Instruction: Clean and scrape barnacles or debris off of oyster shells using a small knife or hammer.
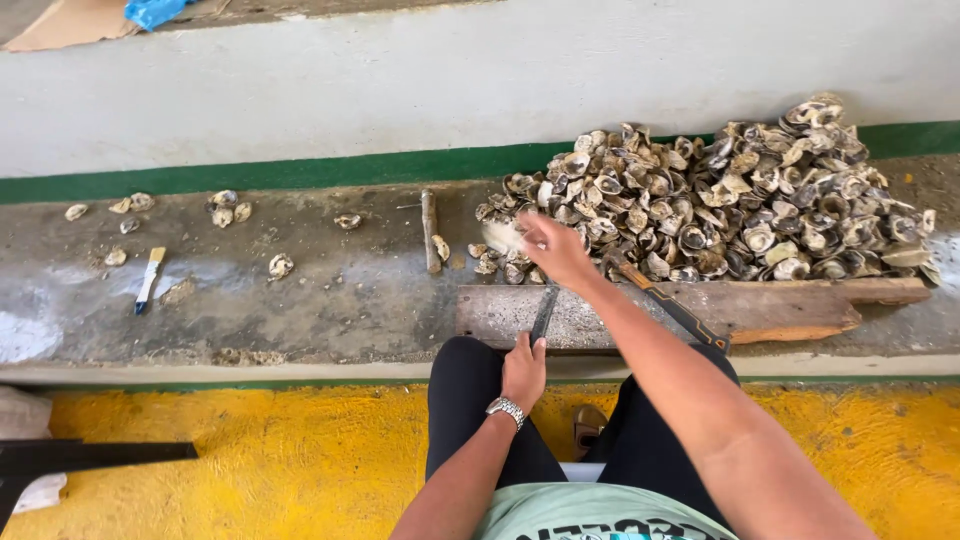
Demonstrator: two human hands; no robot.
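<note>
My right hand (553, 248) reaches forward to the near left edge of a big heap of grey oyster shells (730, 195) and holds a pale shell (503, 235), blurred. My left hand (523, 368), with a metal wristwatch, grips a dark flat blade tool (545, 312) whose tip rests on a worn wooden board (780, 305). A hammer-like tool with a dark and orange handle (675, 305) lies across the board, partly hidden under my right forearm.
A concrete ledge (330, 290) carries scattered single shells (225, 208), a small stick (430, 230) and a blue and white handled tool (148, 280). Behind runs a white wall with a green stripe (300, 172). Yellow floor (250, 460) lies below, a dark plank (90, 455) at left.
</note>
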